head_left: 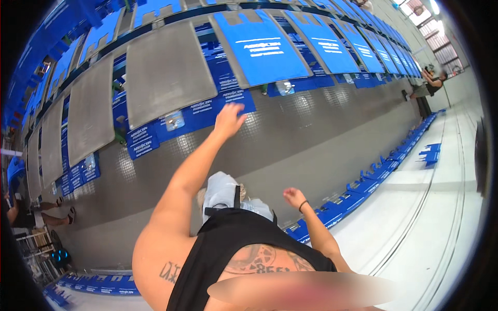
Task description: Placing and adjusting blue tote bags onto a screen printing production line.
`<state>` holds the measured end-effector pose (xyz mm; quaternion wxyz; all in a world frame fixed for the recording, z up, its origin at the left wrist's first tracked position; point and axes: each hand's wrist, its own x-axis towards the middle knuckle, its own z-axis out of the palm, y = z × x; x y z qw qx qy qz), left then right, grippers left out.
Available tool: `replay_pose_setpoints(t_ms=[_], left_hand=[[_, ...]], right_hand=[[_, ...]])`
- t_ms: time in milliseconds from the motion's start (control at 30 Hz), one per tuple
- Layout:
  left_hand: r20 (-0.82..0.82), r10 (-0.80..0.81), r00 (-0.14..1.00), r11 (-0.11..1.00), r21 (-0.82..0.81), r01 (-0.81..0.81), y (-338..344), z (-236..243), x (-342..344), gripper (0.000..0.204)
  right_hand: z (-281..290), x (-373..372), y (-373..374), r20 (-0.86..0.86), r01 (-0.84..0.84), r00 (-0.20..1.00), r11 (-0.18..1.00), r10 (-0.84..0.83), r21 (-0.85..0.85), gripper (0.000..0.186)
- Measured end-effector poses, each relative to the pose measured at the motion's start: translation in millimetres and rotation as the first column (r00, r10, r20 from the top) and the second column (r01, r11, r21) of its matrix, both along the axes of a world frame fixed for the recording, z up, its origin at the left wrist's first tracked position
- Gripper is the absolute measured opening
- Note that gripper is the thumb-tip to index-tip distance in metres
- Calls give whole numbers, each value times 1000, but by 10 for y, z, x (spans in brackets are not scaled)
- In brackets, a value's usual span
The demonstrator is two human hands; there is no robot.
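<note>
1. The left hand (230, 120) is in the air, its grip loosely spread with fingers a little bent, and nothing is seen inside it.
2. It is near the lower right corner of a bare grey board (168, 72), which is flat, smooth and almost rectangular, with rounded corners.
3. Just beside, the blue bag (264, 49) lies flat on another grey board (237, 72), whose left edge shows as a narrow strip. The bag is a thin, matt sheet, with its upper edge cut into notches.
4. White lettering in several rows, under thin white lines, is printed on this bag.
5. Below the boards' lower edges, darker blue sheets (243, 100) also carry white print.
6. The right hand (294, 198), with a thin dark band (303, 206) at the wrist, has bent fingers; I cannot tell if its grip is pressed together.
</note>
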<state>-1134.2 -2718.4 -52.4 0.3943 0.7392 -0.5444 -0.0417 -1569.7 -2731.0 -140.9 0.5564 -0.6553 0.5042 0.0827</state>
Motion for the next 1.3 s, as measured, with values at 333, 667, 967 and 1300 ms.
replay_pose_setpoints(t_ms=[333,667,967,1300], left_hand=[[404,-82,911,953,299,-47,-1835,108,559,49],[-54,207,977,972,-99,-211,-2024,664,820,14],[-957,290,-1,732,222,-644,-2090,234,756,53],[-992,126,-17,784,110,-611,-2096,729,774,49]], right_hand=[[1174,1193,-1449,420,-54,907,995,12,87,26],[1500,2858,-3846,353,237,597,579,-721,781,92],[893,3326,-5152,311,230,826,786,-469,574,59],[1516,3389,-5520,376,-70,918,885,-123,460,29]])
